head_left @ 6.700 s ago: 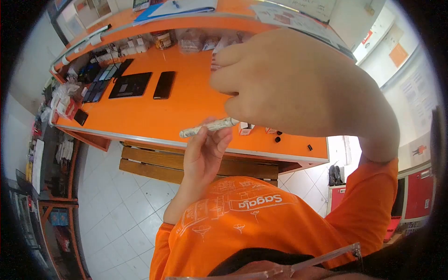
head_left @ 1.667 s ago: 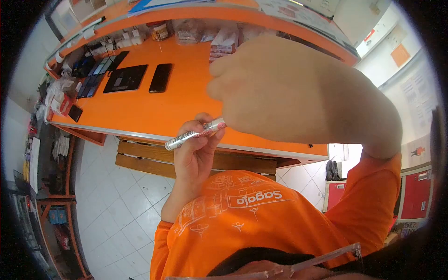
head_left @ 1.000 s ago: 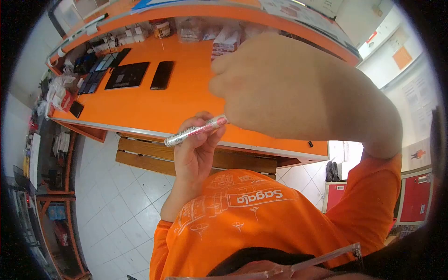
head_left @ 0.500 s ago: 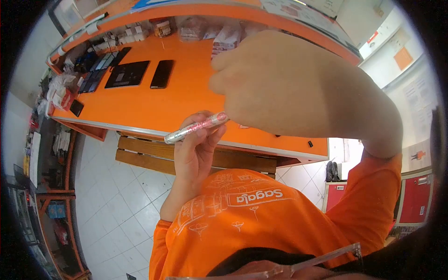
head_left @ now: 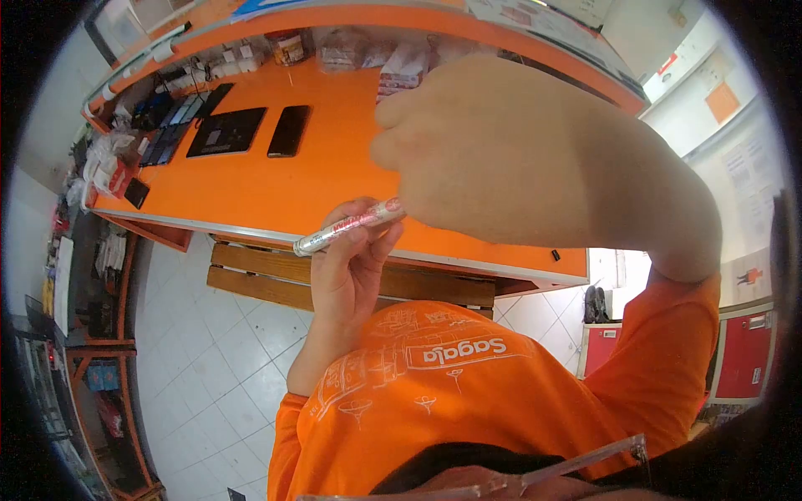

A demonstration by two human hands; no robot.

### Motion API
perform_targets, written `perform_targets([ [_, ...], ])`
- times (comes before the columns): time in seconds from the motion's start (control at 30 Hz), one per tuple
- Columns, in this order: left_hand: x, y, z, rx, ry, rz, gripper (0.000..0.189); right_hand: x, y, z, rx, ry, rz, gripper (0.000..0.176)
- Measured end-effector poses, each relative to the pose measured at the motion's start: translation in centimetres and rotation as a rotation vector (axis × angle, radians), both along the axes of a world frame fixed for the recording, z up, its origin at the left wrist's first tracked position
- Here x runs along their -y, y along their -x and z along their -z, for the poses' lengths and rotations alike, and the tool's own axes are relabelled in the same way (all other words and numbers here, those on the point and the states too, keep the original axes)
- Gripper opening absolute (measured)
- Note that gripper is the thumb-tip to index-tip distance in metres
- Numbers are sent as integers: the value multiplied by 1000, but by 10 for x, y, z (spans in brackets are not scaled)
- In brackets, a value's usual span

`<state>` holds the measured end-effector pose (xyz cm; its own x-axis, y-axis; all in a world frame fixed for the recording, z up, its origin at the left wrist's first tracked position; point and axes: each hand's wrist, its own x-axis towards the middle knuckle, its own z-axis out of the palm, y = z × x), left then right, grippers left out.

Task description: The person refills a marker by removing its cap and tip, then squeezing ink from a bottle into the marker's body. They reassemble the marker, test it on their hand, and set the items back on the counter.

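My left hand [head_left: 347, 271] holds a slim, silvery-white marker pen [head_left: 342, 230] with red lettering between thumb and fingers, above the front edge of the orange desk. The pen slants up to the right, its far end meeting my right hand [head_left: 484, 154]. That hand is close to the camera with its back towards me and the fingers curled in. Whatever those fingers hold is hidden beneath it.
On the orange desk [head_left: 217, 192] lie a black tablet-like device [head_left: 225, 132], a black phone [head_left: 289, 131] and several other phones. A jar [head_left: 288, 48] and plastic bags stand at the back. A wooden bench [head_left: 259, 280] sits below the desk, shelves at left.
The marker pen has turned slightly, so more red lettering shows. My right hand has shifted a little left over the pen's end; my left hand barely moves.
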<state>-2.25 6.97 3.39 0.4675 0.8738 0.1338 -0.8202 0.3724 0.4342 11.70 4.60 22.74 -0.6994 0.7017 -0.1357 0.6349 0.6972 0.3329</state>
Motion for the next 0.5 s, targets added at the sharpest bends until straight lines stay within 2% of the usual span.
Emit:
perform_targets([
  [0.17,1,0,3,2,-19,5,22,4,6,-15,23,42,-52,7],
  [0.23,2,-1,1,-1,-19,7,23,5,2,2,88,-177,-89,8],
  [0.27,2,-1,0,-5,-18,8,23,6,0,4,88,-178,-90,8],
  [0.33,4,0,1,4,-16,11,23,9,-1,4,-85,-253,-57,8],
  [0.37,4,0,1,13,-14,13,23,8,-1,2,-85,-254,-57,8],
  [0.43,4,1,2,6,-19,8,23,6,0,-6,29,10,-31,9],
  [0.5,5,1,2,-3,-25,3,23,7,-2,1,-19,-22,9,9],
])
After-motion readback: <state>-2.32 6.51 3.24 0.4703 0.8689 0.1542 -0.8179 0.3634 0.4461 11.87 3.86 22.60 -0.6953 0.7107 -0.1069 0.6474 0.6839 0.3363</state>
